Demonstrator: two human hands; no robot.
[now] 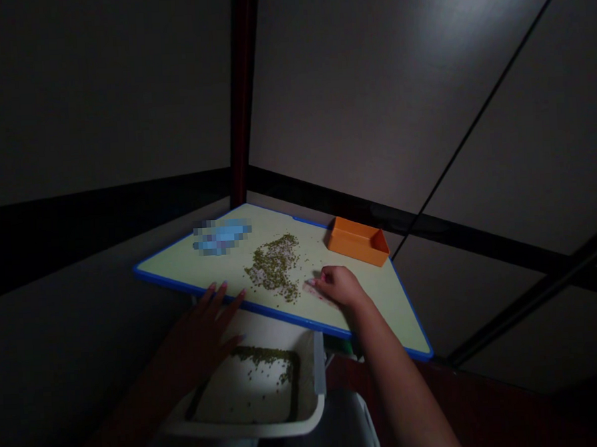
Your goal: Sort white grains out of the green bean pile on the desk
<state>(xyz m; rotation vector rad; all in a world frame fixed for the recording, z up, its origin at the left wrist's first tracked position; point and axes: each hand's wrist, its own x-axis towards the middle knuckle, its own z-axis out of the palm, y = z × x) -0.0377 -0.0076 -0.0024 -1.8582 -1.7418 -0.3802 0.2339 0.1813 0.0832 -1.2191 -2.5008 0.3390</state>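
Note:
My left hand (208, 328) is in shadow at the front edge of the pale board (373, 306), fingers spread, the fingertips over the blue rim. On the board, my right hand (342, 285) is closed, its thumb and fingers drawn together. Whether anything is between those fingers is hidden. Under and beside it lies a flat pinkish patch with small red marks (318, 293). To its left spreads a loose pile of small green grains mixed with whitish bits (274, 265). Below my left hand stands a white tub (269, 428) with more green grains along its far inner edge.
An orange open box (355, 244) stands at the board's back right. Toward the back left lies a blue item (222, 237), blurred by pixels. Grey wall panels (352, 100) meet in a corner behind the board. Reddish floor (488, 407) shows at the lower right.

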